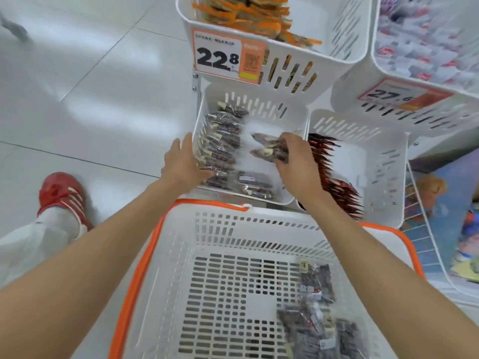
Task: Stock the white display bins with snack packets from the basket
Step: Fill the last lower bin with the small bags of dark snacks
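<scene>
The snack packets going in now are a small bunch of dark ones. They are over the middle of the low white bin, a bit nearer its right wall. The right hand grips them from above with curled fingers, so they hold together as one bunch. I think they are about to go down onto the bare bottom of the bin.

Along the bin's left wall stands a row of packets, on edge, one behind the other. The left hand is open, with its fingers straight. It rests against the near end of this row, at the bin's left edge. It looks like it is pushing the row to the wall so it does not tip over and there is room for more. A few flat packets lie at the bin's front edge.

The basket is white with an orange rim. It sits just in front of the bin, under both arms. More dark packets lie in its near right corner, so the job is not done.

Just right of the low bin is another bin with red packets along its left wall. Above is a higher bin with orange packets and a price tag on its front.
</scene>
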`<action>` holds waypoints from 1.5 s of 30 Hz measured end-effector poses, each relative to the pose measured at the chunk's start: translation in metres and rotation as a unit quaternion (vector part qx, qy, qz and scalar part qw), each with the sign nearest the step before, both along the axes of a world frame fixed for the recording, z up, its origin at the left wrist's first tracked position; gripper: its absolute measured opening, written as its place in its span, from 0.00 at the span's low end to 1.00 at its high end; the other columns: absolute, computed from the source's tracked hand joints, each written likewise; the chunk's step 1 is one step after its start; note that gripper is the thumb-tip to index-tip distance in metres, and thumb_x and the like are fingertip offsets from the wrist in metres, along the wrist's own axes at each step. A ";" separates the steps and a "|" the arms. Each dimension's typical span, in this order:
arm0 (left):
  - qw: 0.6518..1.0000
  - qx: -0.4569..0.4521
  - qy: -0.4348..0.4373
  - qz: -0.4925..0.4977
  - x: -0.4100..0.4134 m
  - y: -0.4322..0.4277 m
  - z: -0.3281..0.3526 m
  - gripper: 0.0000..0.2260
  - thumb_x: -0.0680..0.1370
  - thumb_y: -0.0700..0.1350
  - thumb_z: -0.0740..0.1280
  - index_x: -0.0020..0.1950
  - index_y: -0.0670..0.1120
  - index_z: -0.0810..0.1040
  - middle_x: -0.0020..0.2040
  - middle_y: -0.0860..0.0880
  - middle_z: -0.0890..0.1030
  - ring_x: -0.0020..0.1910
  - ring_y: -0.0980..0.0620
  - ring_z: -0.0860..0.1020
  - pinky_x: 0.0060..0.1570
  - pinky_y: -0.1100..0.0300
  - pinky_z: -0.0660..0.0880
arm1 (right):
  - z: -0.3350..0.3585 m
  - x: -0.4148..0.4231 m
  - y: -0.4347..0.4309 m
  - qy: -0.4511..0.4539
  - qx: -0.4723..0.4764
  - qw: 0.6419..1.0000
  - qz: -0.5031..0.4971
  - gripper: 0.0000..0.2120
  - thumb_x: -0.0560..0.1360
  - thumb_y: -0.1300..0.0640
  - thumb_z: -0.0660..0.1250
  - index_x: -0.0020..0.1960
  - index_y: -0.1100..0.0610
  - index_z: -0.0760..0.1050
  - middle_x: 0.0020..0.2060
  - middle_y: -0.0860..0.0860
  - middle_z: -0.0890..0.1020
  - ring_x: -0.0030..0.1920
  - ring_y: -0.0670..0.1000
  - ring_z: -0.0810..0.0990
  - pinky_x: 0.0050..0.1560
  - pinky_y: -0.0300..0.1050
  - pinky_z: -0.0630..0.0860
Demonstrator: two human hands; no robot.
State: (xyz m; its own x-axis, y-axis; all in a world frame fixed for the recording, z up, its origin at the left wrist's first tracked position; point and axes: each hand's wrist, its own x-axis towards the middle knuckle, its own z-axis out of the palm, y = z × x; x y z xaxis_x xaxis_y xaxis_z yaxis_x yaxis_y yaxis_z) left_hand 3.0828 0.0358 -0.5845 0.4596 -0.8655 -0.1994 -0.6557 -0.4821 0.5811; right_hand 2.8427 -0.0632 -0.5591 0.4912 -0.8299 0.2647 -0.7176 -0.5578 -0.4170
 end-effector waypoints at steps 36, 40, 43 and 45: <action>0.998 0.049 0.028 0.025 -0.002 -0.009 -0.024 0.46 0.70 0.46 0.77 0.78 0.46 0.49 0.69 0.37 0.66 0.64 0.36 0.70 0.59 0.45 0.74 | -0.020 -0.001 0.009 0.063 0.352 0.934 0.007 0.36 0.77 0.49 0.68 0.79 0.45 0.53 0.79 0.52 0.46 0.79 0.51 0.42 0.75 0.49 0.47; 0.994 -0.107 -0.011 -0.002 -0.049 0.017 0.014 0.29 0.73 0.44 0.73 0.72 0.49 0.66 0.65 0.42 0.72 0.63 0.42 0.71 0.61 0.48 0.72 | 0.017 -0.020 0.042 -0.018 0.243 0.970 -0.002 0.25 0.78 0.57 0.67 0.73 0.54 0.66 0.71 0.52 0.67 0.71 0.51 0.66 0.71 0.44 0.62; 0.981 -0.156 0.098 -0.058 -0.091 0.042 0.025 0.20 0.74 0.40 0.71 0.63 0.51 0.72 0.54 0.48 0.76 0.48 0.47 0.76 0.53 0.47 0.76 | 0.035 -0.053 0.086 -0.117 0.178 0.976 -0.041 0.15 0.78 0.63 0.64 0.63 0.55 0.76 0.56 0.47 0.75 0.50 0.44 0.76 0.52 0.36 0.74; 0.975 -0.173 0.107 -0.087 -0.118 0.063 0.027 0.16 0.74 0.39 0.70 0.60 0.50 0.74 0.48 0.51 0.75 0.40 0.52 0.73 0.48 0.50 0.76 | 0.034 -0.081 0.118 -0.139 0.145 0.977 -0.066 0.10 0.78 0.66 0.63 0.54 0.55 0.79 0.49 0.46 0.78 0.45 0.42 0.77 0.45 0.30 0.72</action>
State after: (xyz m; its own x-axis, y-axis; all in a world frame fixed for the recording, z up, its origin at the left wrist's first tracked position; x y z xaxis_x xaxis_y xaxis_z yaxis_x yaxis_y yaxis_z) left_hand 2.9646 0.0984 -0.5577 0.2801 -0.9590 0.0437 -0.5560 -0.1250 0.8218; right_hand 2.7618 0.0549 -0.5247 0.3167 -0.9413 0.1168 -0.6126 -0.2970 -0.7324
